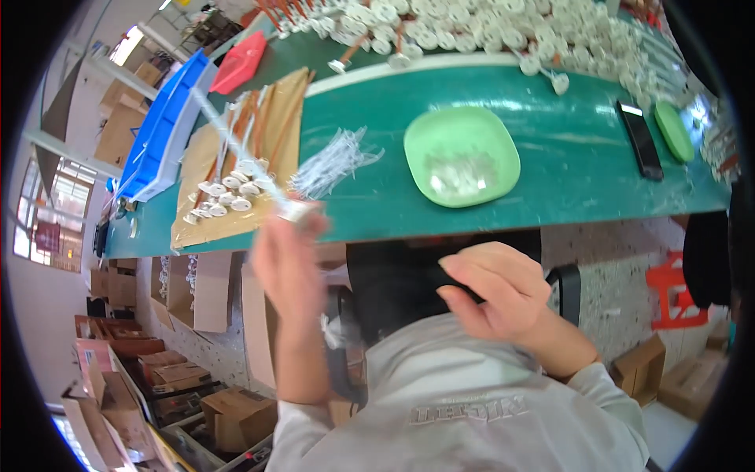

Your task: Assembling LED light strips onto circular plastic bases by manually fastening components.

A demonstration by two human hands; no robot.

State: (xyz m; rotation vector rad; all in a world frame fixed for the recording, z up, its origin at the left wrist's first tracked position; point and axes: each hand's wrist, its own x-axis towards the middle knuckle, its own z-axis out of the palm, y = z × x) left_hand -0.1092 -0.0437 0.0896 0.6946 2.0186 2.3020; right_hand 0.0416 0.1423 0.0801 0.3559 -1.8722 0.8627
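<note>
My left hand [289, 263] is raised at the near edge of the green table [566, 157] and pinches a thin clear rod [228, 138] with a small cap at its lower end; hand and rod are motion-blurred. The rod slants up and left over a brown cardboard sheet [200, 169] carrying several white round-headed parts [232, 193]. A bundle of thin clear sticks [330, 161] lies just right of the sheet. My right hand [491, 295] hovers below the table edge, fingers curled, holding nothing I can see. A light green plate [429, 134] with small clear pieces sits ahead of it.
A heap of white round parts [487, 31] fills the table's far side. A blue bin [161, 130] and a red tray [240, 59] stand far left. A black phone [638, 138] and a green lid [675, 130] lie right. Cardboard boxes [236, 413] and a red stool [668, 287] sit on the floor.
</note>
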